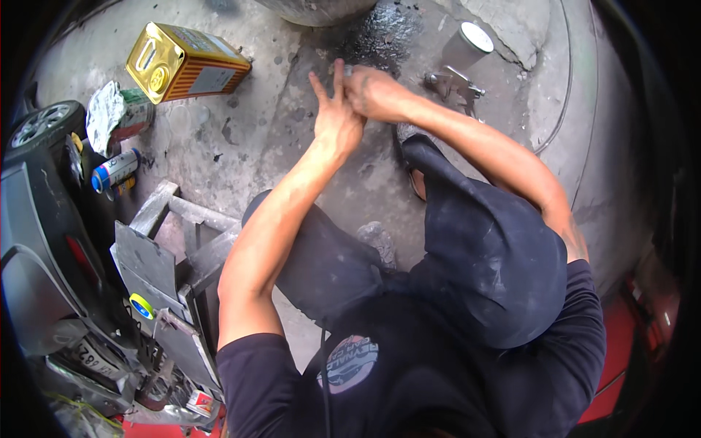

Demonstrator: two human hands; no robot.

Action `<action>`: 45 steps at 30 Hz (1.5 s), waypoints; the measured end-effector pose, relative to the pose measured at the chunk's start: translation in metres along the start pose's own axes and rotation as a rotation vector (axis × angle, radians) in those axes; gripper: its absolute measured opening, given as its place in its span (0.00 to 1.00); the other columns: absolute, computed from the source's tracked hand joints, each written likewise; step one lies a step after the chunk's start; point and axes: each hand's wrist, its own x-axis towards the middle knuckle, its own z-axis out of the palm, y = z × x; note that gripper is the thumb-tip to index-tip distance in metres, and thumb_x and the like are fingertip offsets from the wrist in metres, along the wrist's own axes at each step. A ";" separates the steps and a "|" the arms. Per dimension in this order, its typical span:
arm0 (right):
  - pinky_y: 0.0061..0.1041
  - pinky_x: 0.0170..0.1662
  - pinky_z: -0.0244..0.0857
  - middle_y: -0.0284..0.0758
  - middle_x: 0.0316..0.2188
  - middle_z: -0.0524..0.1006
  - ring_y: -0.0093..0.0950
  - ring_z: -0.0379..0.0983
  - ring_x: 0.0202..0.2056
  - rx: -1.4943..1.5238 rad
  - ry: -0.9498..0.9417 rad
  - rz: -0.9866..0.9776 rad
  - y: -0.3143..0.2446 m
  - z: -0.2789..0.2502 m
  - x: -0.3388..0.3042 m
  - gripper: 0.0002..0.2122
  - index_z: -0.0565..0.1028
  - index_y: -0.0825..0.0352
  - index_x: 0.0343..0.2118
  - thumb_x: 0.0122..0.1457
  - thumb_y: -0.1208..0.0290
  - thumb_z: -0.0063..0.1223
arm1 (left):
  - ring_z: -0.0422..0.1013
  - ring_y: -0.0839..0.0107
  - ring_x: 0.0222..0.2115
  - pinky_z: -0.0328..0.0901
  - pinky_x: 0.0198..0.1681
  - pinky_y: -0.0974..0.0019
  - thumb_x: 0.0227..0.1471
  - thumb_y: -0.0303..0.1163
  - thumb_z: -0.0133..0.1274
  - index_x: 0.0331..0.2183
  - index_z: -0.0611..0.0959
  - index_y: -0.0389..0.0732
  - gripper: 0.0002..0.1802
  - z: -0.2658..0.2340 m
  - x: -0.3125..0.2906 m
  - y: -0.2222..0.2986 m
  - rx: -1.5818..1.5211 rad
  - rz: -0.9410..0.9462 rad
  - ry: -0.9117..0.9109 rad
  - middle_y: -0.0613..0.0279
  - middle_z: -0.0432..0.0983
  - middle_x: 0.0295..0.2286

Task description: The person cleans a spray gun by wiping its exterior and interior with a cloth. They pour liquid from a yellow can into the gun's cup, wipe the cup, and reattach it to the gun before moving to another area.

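Perhaps the cup, toward the floor's far edge, can tip if the right forearm swings outward. The left hand has two fingers extended; the right hand curls against it, its content I cannot tell.

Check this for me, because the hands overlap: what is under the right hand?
The left hand runs partly under the right hand, with the concrete floor below both. The overlapped part, the right palm and anything in it are covered.
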 end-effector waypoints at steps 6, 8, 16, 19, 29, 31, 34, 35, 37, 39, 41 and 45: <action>0.46 0.37 0.71 0.53 0.29 0.77 0.52 0.76 0.34 0.235 0.018 0.109 -0.048 0.000 -0.028 0.08 0.76 0.74 0.29 0.53 0.73 0.53 | 0.31 0.35 0.69 0.35 0.57 0.08 0.56 0.39 0.47 0.65 0.66 0.42 0.35 0.024 -0.017 0.008 -0.066 -0.062 -0.006 0.57 0.54 0.67; 0.47 0.37 0.71 0.55 0.29 0.77 0.54 0.76 0.34 0.364 0.016 0.057 -0.068 -0.006 -0.027 0.08 0.76 0.74 0.31 0.53 0.74 0.53 | 0.30 0.35 0.69 0.35 0.57 0.08 0.57 0.39 0.48 0.64 0.68 0.44 0.34 0.035 -0.019 0.004 -0.170 -0.065 0.039 0.58 0.54 0.67; 0.39 0.42 0.73 0.45 0.32 0.81 0.48 0.78 0.38 0.332 0.274 0.369 0.012 -0.026 0.008 0.11 0.81 0.70 0.38 0.60 0.67 0.55 | 0.35 0.38 0.70 0.34 0.57 0.08 0.50 0.33 0.54 0.57 0.79 0.50 0.29 -0.039 -0.012 -0.012 -0.084 0.018 -0.251 0.58 0.67 0.60; 0.34 0.45 0.72 0.43 0.36 0.83 0.38 0.80 0.39 0.755 0.273 0.294 -0.008 -0.073 0.015 0.16 0.81 0.69 0.45 0.61 0.63 0.58 | 0.47 0.43 0.67 0.45 0.61 0.19 0.49 0.31 0.56 0.50 0.83 0.48 0.23 -0.011 -0.042 -0.025 -0.237 0.065 0.210 0.63 0.69 0.56; 0.32 0.42 0.70 0.41 0.34 0.83 0.30 0.78 0.35 0.735 -0.079 0.186 -0.050 -0.061 -0.004 0.15 0.78 0.76 0.43 0.61 0.67 0.55 | 0.65 0.70 0.54 0.65 0.55 0.47 0.39 0.33 0.60 0.38 0.86 0.43 0.18 -0.024 -0.070 -0.041 -0.427 0.446 0.384 0.72 0.72 0.49; 0.42 0.42 0.69 0.52 0.34 0.80 0.47 0.78 0.38 0.488 -0.078 0.245 -0.058 -0.056 -0.001 0.15 0.80 0.73 0.41 0.59 0.65 0.53 | 0.65 0.68 0.55 0.64 0.55 0.45 0.39 0.30 0.61 0.35 0.86 0.43 0.15 -0.028 -0.077 -0.035 -0.413 0.422 0.384 0.72 0.72 0.50; 0.40 0.40 0.70 0.50 0.32 0.81 0.45 0.78 0.33 0.464 0.175 0.204 -0.033 -0.034 -0.002 0.15 0.79 0.73 0.40 0.60 0.64 0.52 | 0.64 0.65 0.58 0.61 0.54 0.42 0.37 0.30 0.63 0.30 0.87 0.45 0.11 -0.043 -0.082 -0.031 -0.401 0.436 0.367 0.72 0.73 0.51; 0.32 0.37 0.71 0.44 0.30 0.81 0.32 0.79 0.30 0.607 0.103 0.310 -0.031 -0.053 0.001 0.15 0.79 0.72 0.41 0.61 0.62 0.53 | 0.63 0.65 0.58 0.61 0.54 0.42 0.37 0.30 0.63 0.30 0.88 0.45 0.11 -0.048 -0.087 -0.032 -0.402 0.427 0.371 0.72 0.73 0.51; 0.22 0.35 0.68 0.32 0.30 0.81 0.17 0.74 0.32 0.908 -0.072 0.298 -0.027 -0.089 -0.004 0.16 0.80 0.70 0.43 0.63 0.61 0.55 | 0.63 0.60 0.60 0.60 0.56 0.44 0.37 0.30 0.64 0.32 0.88 0.46 0.14 -0.051 -0.093 -0.036 -0.432 0.426 0.398 0.65 0.75 0.50; 0.19 0.35 0.67 0.29 0.33 0.81 0.15 0.72 0.33 1.073 -0.262 0.176 -0.038 -0.098 -0.010 0.14 0.80 0.71 0.44 0.61 0.65 0.61 | 0.64 0.61 0.60 0.61 0.56 0.45 0.39 0.30 0.62 0.37 0.87 0.45 0.17 -0.041 -0.097 -0.038 -0.593 0.388 0.405 0.68 0.72 0.56; 0.20 0.36 0.67 0.29 0.34 0.81 0.15 0.72 0.33 0.989 -0.266 0.113 -0.052 -0.078 -0.013 0.12 0.81 0.73 0.40 0.57 0.70 0.65 | 0.69 0.58 0.56 0.63 0.56 0.45 0.40 0.28 0.61 0.41 0.86 0.42 0.20 -0.037 -0.102 -0.042 -0.693 0.428 0.471 0.69 0.74 0.55; 0.22 0.35 0.66 0.28 0.30 0.81 0.15 0.71 0.32 1.134 -0.234 0.274 -0.071 -0.076 -0.021 0.12 0.81 0.74 0.38 0.58 0.69 0.64 | 0.68 0.58 0.56 0.63 0.58 0.46 0.37 0.25 0.61 0.39 0.86 0.41 0.20 -0.037 -0.107 -0.032 -0.808 0.389 0.447 0.67 0.75 0.53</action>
